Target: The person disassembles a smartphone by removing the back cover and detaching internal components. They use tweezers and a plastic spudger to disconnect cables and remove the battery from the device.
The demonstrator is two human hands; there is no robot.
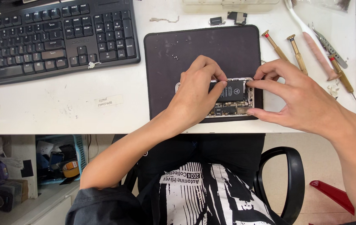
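Opened smartphone with silver metal frame, black battery and exposed circuit board [233, 98], lying on black rectangular rubber mat [165, 66] near front edge of white bench [61, 104]. Left hand [196, 96] draped over phone's left half, fingers [219, 79] pressed together on top frame and battery edge. Right hand [303, 98] at phone's right end, thumb and forefinger clamped on frame, top and bottom. Right of mat: three brass-handled screwdrivers [296, 52], white and pink toothbrush [311, 39], steel tweezers [328, 45]. Left of mat: black computer keyboard [53, 37]. Above mat: two small black phone parts [228, 18]. Tiny screws [174, 56] loose on mat.
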